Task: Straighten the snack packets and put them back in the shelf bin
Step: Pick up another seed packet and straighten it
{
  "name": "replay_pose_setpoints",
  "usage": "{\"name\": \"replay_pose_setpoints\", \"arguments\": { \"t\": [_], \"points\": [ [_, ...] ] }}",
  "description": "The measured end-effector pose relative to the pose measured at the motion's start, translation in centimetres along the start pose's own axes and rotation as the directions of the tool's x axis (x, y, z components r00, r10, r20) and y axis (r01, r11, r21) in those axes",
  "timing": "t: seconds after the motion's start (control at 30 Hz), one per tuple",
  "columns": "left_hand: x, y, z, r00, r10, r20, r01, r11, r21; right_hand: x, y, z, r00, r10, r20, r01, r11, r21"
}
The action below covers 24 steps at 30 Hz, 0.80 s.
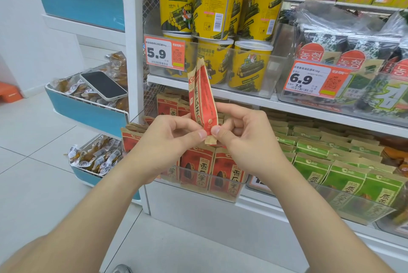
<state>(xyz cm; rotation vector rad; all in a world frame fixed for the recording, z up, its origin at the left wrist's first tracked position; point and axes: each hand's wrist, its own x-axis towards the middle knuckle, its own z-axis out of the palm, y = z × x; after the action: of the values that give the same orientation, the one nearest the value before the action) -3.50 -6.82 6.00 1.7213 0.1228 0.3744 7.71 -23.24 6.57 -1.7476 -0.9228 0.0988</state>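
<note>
Both hands pinch lower end of one red snack packet [203, 98], held upright & edge-on in front of shelves: left hand [170, 138] on its left, right hand [245, 138] on its right, thumbs nearly meeting. Just behind, clear shelf bin [220, 189] w/ more red packets; green packets [344, 171] to right. Yellow tubs [212, 8] on shelf above; phone [103, 84] lies on far-left basket.

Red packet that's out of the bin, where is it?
Centre of the head view: the red packet stands nearly upright, its lower end pinched by the left hand and right hand, above the clear bin of matching packets.
</note>
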Motion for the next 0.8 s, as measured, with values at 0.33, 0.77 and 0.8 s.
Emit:
{"name": "replay_pose_setpoints", "arguments": {
  "t": [0.33,0.77,0.8],
  "points": [
    [0.4,0.0,0.6,0.975,-0.075,-0.207,0.038,0.983,-0.177,-0.8,-0.9,-0.3,0.980,0.027,0.199,-0.019,0.999,-0.042],
    [0.4,-1.2,2.3,0.997,-0.072,-0.017,0.074,0.994,0.083,-0.5,-1.2,0.2,0.972,0.230,0.045,-0.235,0.951,0.203],
    [0.6,-1.3,2.3,0.997,-0.076,-0.020,0.077,0.996,0.053,-0.5,-1.2,0.2,0.969,0.240,0.053,-0.246,0.943,0.224]
  ]
}}
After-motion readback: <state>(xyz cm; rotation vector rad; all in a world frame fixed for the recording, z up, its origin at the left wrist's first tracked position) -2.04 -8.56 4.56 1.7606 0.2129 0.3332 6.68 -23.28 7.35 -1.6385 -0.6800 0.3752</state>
